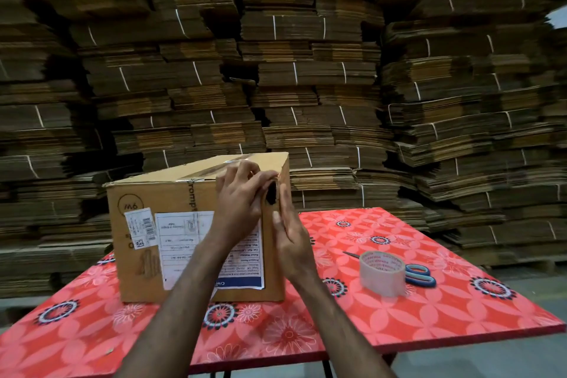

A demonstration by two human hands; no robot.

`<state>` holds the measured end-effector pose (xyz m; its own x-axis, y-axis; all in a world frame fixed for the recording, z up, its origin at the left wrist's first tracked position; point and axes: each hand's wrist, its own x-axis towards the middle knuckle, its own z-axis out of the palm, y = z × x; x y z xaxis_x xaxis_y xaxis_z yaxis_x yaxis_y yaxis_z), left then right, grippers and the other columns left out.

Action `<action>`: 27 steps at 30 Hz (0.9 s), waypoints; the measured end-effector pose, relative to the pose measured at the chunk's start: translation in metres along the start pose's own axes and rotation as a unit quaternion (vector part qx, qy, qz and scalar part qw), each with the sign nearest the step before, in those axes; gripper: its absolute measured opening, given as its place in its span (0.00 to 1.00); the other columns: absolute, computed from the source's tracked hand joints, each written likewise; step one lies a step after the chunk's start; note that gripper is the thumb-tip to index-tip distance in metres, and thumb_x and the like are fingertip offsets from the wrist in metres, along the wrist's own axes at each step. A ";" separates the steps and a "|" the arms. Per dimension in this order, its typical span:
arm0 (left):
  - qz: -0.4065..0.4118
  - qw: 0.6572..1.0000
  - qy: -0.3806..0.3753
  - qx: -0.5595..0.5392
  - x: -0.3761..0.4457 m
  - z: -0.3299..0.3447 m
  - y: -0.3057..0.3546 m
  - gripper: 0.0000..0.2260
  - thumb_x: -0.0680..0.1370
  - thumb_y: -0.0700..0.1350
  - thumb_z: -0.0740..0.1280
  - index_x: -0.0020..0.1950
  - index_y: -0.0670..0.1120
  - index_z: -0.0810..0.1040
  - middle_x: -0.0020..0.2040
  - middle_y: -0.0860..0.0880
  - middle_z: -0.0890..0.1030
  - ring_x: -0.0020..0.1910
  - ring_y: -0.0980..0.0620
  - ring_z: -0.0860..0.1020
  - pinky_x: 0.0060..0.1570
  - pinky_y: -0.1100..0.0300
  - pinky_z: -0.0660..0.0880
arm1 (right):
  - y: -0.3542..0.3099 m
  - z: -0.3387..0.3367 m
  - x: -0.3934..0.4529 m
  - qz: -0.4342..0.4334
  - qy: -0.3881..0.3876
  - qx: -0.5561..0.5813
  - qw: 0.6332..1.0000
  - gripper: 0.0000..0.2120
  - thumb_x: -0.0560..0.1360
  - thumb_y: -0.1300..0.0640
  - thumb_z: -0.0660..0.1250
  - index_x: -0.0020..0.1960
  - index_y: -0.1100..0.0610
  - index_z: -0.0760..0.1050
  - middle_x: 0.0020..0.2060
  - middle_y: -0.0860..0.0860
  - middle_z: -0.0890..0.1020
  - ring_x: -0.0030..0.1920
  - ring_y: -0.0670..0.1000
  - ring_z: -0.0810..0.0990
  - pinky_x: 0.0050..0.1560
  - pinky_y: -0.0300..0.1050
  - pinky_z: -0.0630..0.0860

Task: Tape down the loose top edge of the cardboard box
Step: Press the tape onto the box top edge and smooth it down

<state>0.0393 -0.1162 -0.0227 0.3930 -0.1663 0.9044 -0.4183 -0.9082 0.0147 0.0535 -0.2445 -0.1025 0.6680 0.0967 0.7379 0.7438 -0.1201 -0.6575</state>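
Note:
A brown cardboard box (pixel 138 273) with white printed labels stands on a red floral table (pixel 429 319). Clear tape (pixel 221 167) runs along the seam of its top. My left hand (pixel 242 196) is curled over the box's upper right corner, with its fingertips by a dark hand hole (pixel 271 195). Flat against the box's right side, just below that hole, lies my right hand (pixel 291 239) with nothing in it. Whether a tape strip lies under the fingers is hidden.
A roll of clear tape (pixel 382 273) stands on the table to the right of the box, with blue-handled scissors (pixel 420 275) just behind it. Tall stacks of flattened cardboard (pixel 306 70) fill the whole background behind the table.

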 end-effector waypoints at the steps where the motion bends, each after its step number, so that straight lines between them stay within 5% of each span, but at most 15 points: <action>1: 0.000 1.000 0.007 -0.015 -0.001 0.000 -0.001 0.16 0.81 0.52 0.58 0.63 0.54 0.80 0.57 0.49 0.75 0.59 0.48 0.69 0.57 0.48 0.65 | 0.003 0.000 -0.006 0.006 0.011 0.002 1.000 0.25 0.85 0.53 0.56 0.82 0.47 0.58 0.79 0.37 0.61 0.78 0.35 0.58 0.80 0.41 0.57; 4: 0.002 0.997 0.024 -0.073 -0.001 -0.004 -0.003 0.15 0.81 0.50 0.60 0.63 0.49 0.81 0.57 0.49 0.77 0.59 0.51 0.70 0.60 0.51 0.66 | 0.001 -0.008 -0.010 0.019 0.035 0.001 0.999 0.22 0.85 0.52 0.56 0.79 0.45 0.61 0.77 0.38 0.65 0.75 0.31 0.61 0.79 0.43 0.61; 10: -0.033 0.980 0.023 -0.197 0.008 -0.014 -0.012 0.08 0.79 0.45 0.69 0.56 0.47 0.85 0.51 0.53 0.80 0.54 0.57 0.74 0.57 0.58 0.69 | -0.012 -0.005 0.019 -0.031 0.009 -0.062 0.998 0.25 0.86 0.53 0.56 0.82 0.46 0.57 0.75 0.29 0.60 0.75 0.28 0.59 0.72 0.26 0.57; 14: -0.075 0.973 0.054 -0.210 0.000 -0.017 -0.023 0.08 0.78 0.44 0.71 0.55 0.47 0.86 0.51 0.54 0.81 0.55 0.56 0.75 0.57 0.55 0.73 | 0.024 -0.013 0.004 0.003 -0.015 -0.064 0.998 0.27 0.86 0.61 0.52 0.82 0.46 0.57 0.78 0.34 0.61 0.77 0.32 0.58 0.79 0.40 0.59; 16: -0.092 0.967 0.069 -0.228 -0.003 -0.018 -0.028 0.08 0.78 0.43 0.71 0.55 0.47 0.86 0.51 0.54 0.81 0.55 0.59 0.74 0.57 0.54 0.74 | 0.032 -0.019 -0.005 0.043 0.012 -0.041 0.998 0.25 0.87 0.57 0.52 0.82 0.43 0.56 0.79 0.37 0.61 0.76 0.31 0.60 0.79 0.42 0.61; 19: -0.097 0.965 0.072 -0.231 0.000 -0.013 -0.021 0.07 0.77 0.43 0.72 0.54 0.47 0.86 0.48 0.53 0.81 0.52 0.58 0.75 0.54 0.53 0.75 | 0.013 -0.019 0.005 0.035 0.040 -0.019 0.998 0.24 0.87 0.50 0.54 0.82 0.45 0.57 0.78 0.37 0.62 0.70 0.24 0.62 0.71 0.25 0.63; 21: -0.075 0.974 0.058 -0.205 0.007 -0.008 -0.006 0.07 0.77 0.44 0.72 0.53 0.48 0.87 0.46 0.53 0.82 0.50 0.55 0.76 0.55 0.51 0.74 | -0.005 -0.013 0.024 0.019 0.044 -0.003 0.999 0.25 0.86 0.47 0.55 0.82 0.46 0.58 0.77 0.39 0.64 0.72 0.28 0.65 0.67 0.22 0.63; 24: -0.051 0.983 0.036 -0.174 0.019 -0.001 0.020 0.07 0.76 0.45 0.72 0.52 0.48 0.87 0.47 0.52 0.84 0.50 0.52 0.77 0.55 0.58 0.66 | -0.016 -0.009 0.045 0.018 0.103 0.041 0.994 0.21 0.85 0.46 0.56 0.77 0.48 0.67 0.75 0.46 0.72 0.74 0.43 0.71 0.75 0.42 0.67; 27: -0.057 0.981 0.018 -0.184 0.026 0.007 0.033 0.08 0.76 0.43 0.72 0.54 0.48 0.87 0.48 0.50 0.85 0.50 0.51 0.78 0.56 0.54 0.69 | -0.010 -0.018 0.049 0.032 0.153 0.045 0.987 0.19 0.84 0.43 0.58 0.71 0.47 0.72 0.69 0.48 0.79 0.70 0.47 0.76 0.72 0.55 0.72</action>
<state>0.0414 -0.1527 -0.0010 0.4283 -0.0522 0.9021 -0.6435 -0.7185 0.2640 0.0782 -0.2562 -0.0567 0.6850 -0.2131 0.6967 0.7087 -0.0273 -0.7050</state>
